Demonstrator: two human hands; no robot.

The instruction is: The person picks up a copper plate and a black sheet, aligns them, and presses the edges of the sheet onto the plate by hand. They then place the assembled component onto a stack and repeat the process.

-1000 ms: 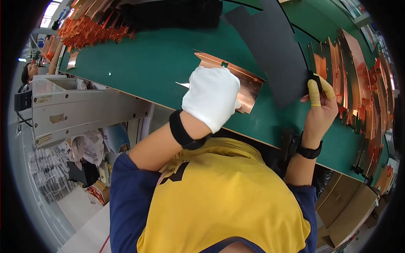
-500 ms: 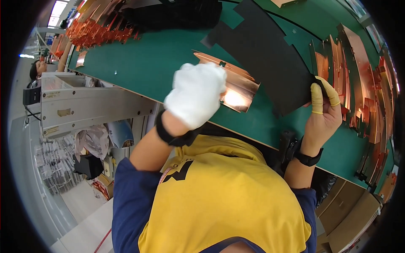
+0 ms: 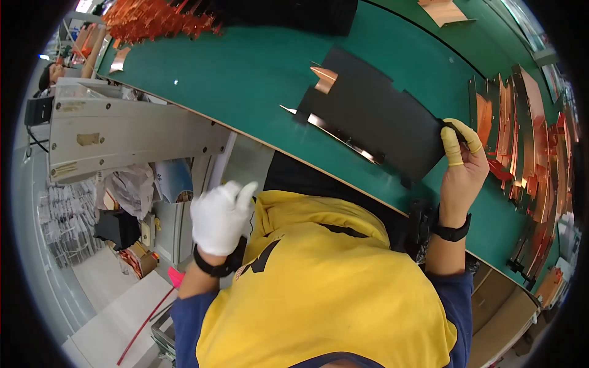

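Note:
My right hand, with yellow finger covers on some fingertips, pinches the right end of a thin, flat black sheet with notched edges. The sheet lies over a bent copper-coloured metal piece on the green table, hiding most of it. Its shiny near edge and a far tab show past the sheet. Off the table's near edge, close to my body, my left hand wears a white glove. Its thumb and a finger stand apart, the other fingers are partly curled, and nothing shows in it.
Upright copper-coloured metal pieces stand in a row along the right of the green table. Orange-red metal parts are heaped at the far left, beside a black bundle. A white cabinet stands at left.
My left hand has drawn back from the metal piece, toward my body and off the table. The black sheet has come down and left over the metal piece, still in my right hand.

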